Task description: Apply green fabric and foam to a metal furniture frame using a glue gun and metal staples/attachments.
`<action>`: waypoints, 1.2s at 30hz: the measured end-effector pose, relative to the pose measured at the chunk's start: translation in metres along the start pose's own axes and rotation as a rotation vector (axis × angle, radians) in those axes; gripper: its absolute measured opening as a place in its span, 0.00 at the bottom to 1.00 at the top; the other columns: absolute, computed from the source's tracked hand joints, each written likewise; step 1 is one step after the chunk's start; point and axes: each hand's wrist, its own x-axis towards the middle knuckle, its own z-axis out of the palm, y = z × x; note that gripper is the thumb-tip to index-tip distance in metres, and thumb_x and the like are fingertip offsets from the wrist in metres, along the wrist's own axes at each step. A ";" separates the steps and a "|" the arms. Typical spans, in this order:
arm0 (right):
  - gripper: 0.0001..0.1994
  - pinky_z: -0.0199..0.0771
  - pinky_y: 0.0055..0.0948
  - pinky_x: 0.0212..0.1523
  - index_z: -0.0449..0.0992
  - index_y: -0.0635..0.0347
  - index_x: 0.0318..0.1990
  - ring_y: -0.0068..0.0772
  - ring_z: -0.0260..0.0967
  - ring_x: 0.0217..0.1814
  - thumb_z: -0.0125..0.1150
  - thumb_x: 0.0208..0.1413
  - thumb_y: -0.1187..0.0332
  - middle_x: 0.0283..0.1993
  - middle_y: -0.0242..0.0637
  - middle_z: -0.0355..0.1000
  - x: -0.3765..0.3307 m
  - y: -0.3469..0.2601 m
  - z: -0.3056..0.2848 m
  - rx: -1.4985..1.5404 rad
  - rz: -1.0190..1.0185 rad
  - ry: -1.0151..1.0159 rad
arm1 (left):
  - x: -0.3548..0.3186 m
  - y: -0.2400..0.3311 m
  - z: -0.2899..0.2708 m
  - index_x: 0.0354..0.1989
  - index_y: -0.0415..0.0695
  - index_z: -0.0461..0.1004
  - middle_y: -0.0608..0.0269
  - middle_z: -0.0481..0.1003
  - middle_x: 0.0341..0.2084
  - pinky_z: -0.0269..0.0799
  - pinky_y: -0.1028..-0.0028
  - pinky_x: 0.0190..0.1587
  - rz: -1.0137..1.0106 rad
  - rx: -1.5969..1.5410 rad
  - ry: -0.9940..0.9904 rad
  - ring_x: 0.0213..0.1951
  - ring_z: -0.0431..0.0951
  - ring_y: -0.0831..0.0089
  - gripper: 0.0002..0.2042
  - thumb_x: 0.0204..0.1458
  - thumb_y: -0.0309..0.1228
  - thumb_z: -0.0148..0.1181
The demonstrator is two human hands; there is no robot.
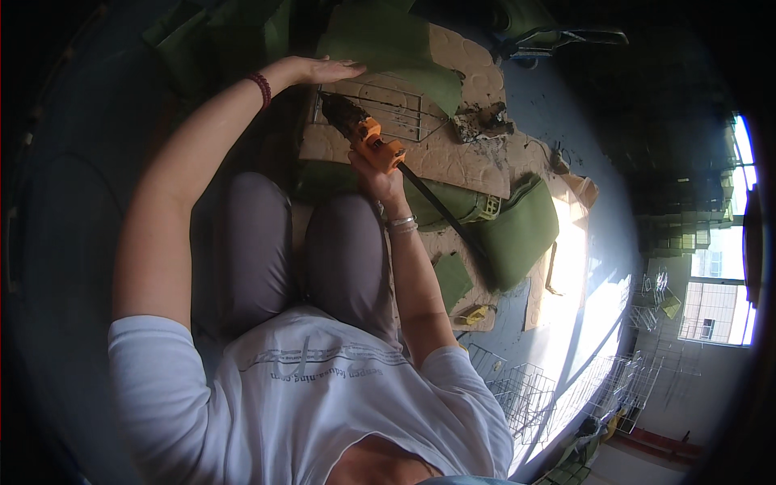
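Note:
My right hand (375, 179) is wrapped round an orange gun-shaped tool (377, 145) with a dark, crusted front end. A thick black cord or hose (443, 212) runs back from it to the right. The tool's front points up and left, over the edge of a rectangular wire frame (402, 115) lying on brown cardboard (477, 166). At the frame's far left corner, my left hand (327, 70) is stretched flat, palm down, beside a green sheet (380, 50). Whether its fingertips touch the sheet I cannot tell. The sheet partly covers the frame's far side.
A dark, crusty clump (482, 124) sits at the cardboard's right. Folded green material (521, 234) lies nearer, with a yellow piece (475, 314) below it. Wire racks (525, 398) stand at lower right, and green stacks (679, 230) by the window.

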 end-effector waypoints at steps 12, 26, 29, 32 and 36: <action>0.22 0.67 0.26 0.40 0.74 0.56 0.44 0.28 0.70 0.39 0.59 0.48 0.51 0.35 0.34 0.73 -0.004 -0.013 -0.002 -0.061 0.028 -0.056 | 0.000 -0.003 0.000 0.66 0.64 0.38 0.66 0.36 0.67 0.27 0.64 0.68 -0.053 -0.051 -0.006 0.68 0.34 0.63 0.34 0.52 0.64 0.17; 0.17 0.67 0.26 0.44 0.73 0.60 0.44 0.26 0.69 0.43 0.62 0.50 0.60 0.39 0.32 0.72 -0.028 0.034 -0.014 0.208 -0.057 0.188 | -0.005 -0.002 -0.003 0.67 0.55 0.41 0.61 0.37 0.67 0.27 0.64 0.68 0.021 -0.086 -0.032 0.68 0.33 0.65 0.37 0.52 0.64 0.19; 0.14 0.67 0.24 0.42 0.72 0.63 0.43 0.24 0.68 0.40 0.61 0.51 0.67 0.37 0.32 0.71 -0.044 0.048 -0.025 0.361 -0.063 0.353 | -0.003 -0.006 -0.002 0.67 0.54 0.41 0.61 0.37 0.67 0.27 0.63 0.68 -0.003 -0.123 -0.034 0.68 0.31 0.63 0.39 0.51 0.66 0.21; 0.14 0.67 0.24 0.40 0.71 0.63 0.46 0.22 0.67 0.39 0.58 0.51 0.72 0.39 0.32 0.70 -0.049 0.049 -0.045 0.366 -0.120 0.491 | -0.004 -0.010 -0.003 0.67 0.54 0.41 0.62 0.37 0.67 0.28 0.63 0.68 -0.053 -0.112 -0.030 0.68 0.31 0.62 0.39 0.51 0.67 0.22; 0.13 0.66 0.24 0.38 0.71 0.63 0.44 0.22 0.66 0.36 0.59 0.50 0.72 0.37 0.32 0.69 -0.052 0.079 -0.076 0.414 -0.181 0.642 | -0.009 0.027 -0.006 0.66 0.46 0.40 0.60 0.36 0.67 0.26 0.68 0.68 -0.150 -0.061 -0.026 0.68 0.35 0.73 0.26 0.62 0.45 0.18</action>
